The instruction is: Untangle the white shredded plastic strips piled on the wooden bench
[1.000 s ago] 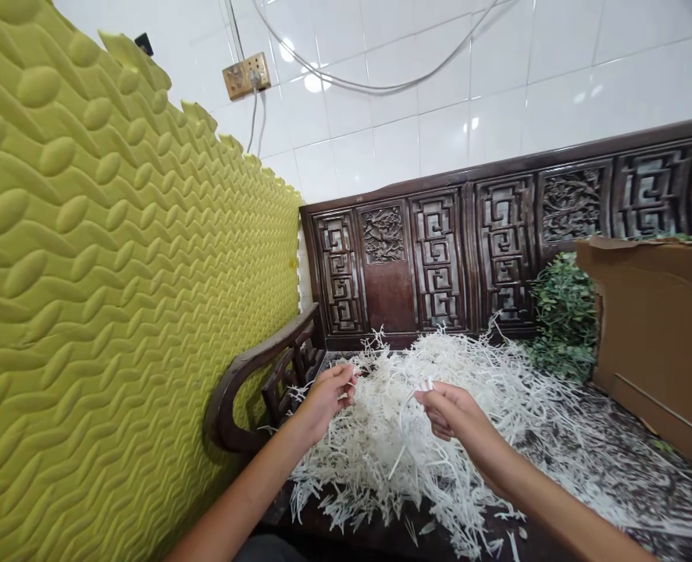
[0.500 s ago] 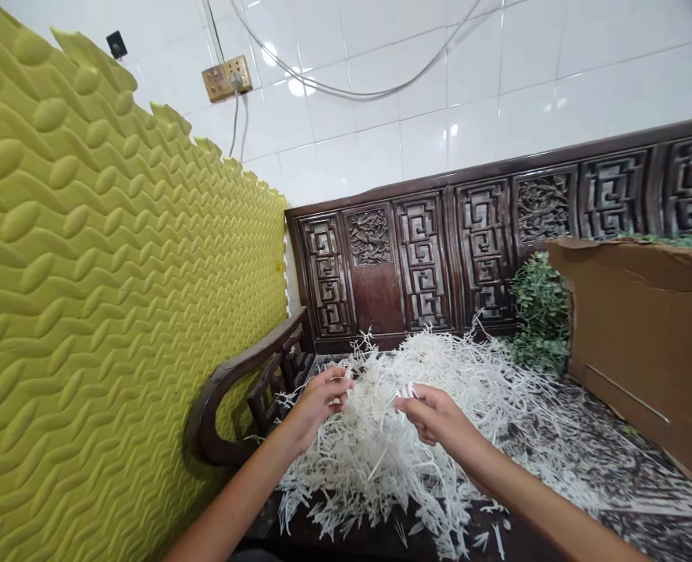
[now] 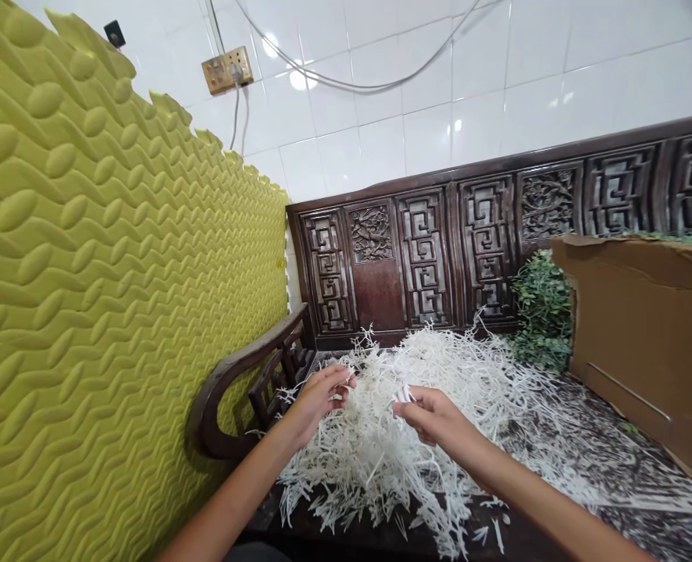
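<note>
While the right hand (image 3: pixel 433 414) pinches a few white pieces (image 3: pixel 403 393), the left hand (image 3: pixel 322 396) hangs above the pile

Head view. As both forearms reach in from the bottom edge, the hands face each other over a loose, tangled pile (image 3: pixel 375 460) of white, branching plastic-looking sprigs. Right grip: closed, thumb against the fingers, with the short white pieces poking out at the fingertips. Left grip: fingers loosely curled; something pale sits by the fingertips, but cannot tell whether it is held or belongs to the pile behind. Hands apart, a gap between them.

The pile is heaped on a dark tabletop (image 3: pixel 522 542), thinning to scattered strands toward the right; a few loose bits lie near the front edge. Behind it, a carved wooden backrest (image 3: pixel 381 297) with fretwork panels; to the left, a curved armrest (image 3: pixel 205 406). Far right: a cardboard box (image 3: pixel 644 336), with leafy greenery (image 3: pixel 542 312) just beside its left edge. A yellow textured mat (image 3: pixel 117 297) stands along the left side. Above, a white tiled wall (image 3: pixel 381 133), a socket plate (image 3: pixel 227 70) with a plug in it, and a sagging grey cable (image 3: pixel 375 86).
</note>
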A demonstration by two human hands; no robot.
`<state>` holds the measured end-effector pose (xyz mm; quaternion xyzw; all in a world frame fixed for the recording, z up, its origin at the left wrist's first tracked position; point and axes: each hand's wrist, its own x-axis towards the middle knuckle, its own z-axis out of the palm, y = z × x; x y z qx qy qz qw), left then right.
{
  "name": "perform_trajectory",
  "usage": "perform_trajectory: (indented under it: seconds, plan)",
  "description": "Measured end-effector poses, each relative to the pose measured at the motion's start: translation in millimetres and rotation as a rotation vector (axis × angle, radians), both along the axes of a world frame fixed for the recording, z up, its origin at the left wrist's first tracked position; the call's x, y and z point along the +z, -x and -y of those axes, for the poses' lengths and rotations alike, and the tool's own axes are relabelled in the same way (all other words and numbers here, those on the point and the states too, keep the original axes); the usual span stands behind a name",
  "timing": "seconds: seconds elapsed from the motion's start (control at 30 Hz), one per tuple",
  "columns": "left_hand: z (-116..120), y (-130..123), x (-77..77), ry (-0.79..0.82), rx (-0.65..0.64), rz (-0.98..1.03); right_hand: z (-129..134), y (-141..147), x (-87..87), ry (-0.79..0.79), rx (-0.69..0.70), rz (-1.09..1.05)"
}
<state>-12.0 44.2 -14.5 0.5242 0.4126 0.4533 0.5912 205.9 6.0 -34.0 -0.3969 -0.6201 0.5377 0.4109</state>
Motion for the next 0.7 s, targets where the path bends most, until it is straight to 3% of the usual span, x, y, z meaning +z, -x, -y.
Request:
perform_trajectory:
  seconds: [0.27,0.43,0.7]
  plan:
    - [0.2,-0.1,1.3,-0.007,0.067,-0.078,3.4,-0.1,3.5,0.0,0.0,0.007]
    - [4.3,-2.1,4.5,-0.049,-0.013,-0.127,4.3,0.5,5.5,0.048,-0.107,-0.054]
    - [16.4,-20.1,16.0,-0.405,-0.158,-0.38,4.5,4.9,4.5,-0.021,-0.061,-0.099]
